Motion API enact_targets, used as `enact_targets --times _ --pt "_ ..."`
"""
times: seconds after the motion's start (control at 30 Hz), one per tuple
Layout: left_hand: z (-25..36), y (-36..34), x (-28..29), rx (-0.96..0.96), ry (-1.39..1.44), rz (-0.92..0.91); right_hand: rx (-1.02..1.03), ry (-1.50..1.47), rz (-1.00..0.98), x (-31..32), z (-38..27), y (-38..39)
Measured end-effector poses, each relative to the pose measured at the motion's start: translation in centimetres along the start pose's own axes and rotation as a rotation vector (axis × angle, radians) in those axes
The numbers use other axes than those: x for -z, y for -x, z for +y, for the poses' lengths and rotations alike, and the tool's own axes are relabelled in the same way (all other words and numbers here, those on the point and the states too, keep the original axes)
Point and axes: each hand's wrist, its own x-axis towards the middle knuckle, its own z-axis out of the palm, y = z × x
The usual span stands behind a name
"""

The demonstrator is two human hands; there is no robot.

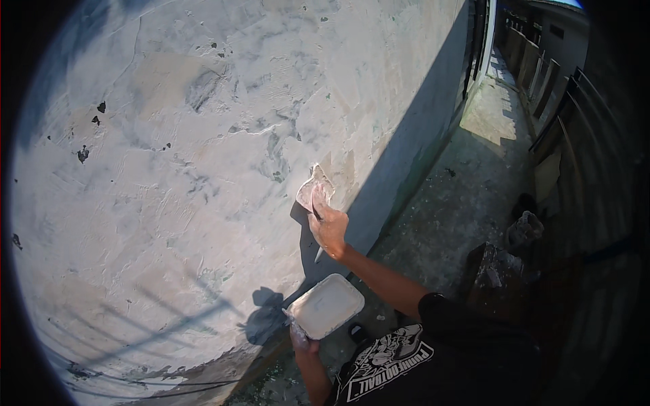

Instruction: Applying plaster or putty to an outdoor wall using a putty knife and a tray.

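My right hand (330,229) is closed around a putty knife (315,195). Its wide blade, smeared with whitish paste, lies at the wall, and a pale handle tip sticks out below my fist. Fingers of that hand press along the back of the blade. Lower down, my left hand (304,342) grips a white rectangular tub (342,323) by its left edge, tilted beside the wall; pale material shows inside. The wall (189,169) is coated in patchy white plaster, with trowel marks and small dark chips. A damp-looking beige patch sits just right of the blade.
A concrete walkway (440,196) runs along the wall's foot toward the far right. Along its right side stand a paste-spattered block-like object (497,267), a whitish bucket-like container (525,230) and a dark fence (575,122). Sharp shadows cross the wall.
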Motion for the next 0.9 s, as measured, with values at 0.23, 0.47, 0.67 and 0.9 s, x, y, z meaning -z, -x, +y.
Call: enact_targets --times 0.23,0.47,0.67,0.9 --pt "2.5 -1.5 0.7 0.022 -0.041 -0.118 -0.255 -0.646 -0.261 4.6 0.0 3.0" --pt "3.4 -3.4 -0.2 0.066 -0.174 -0.085 0.163 -0.157 -0.949 11.1 -3.8 4.2" --pt "3.4 -4.7 -0.6 0.049 -0.151 -0.144 0.508 0.100 -0.993 9.8 -6.2 7.6" --pt "4.5 -4.3 0.4 -0.064 -0.179 -0.134 0.485 0.237 -1.179 8.6 -5.7 10.9"
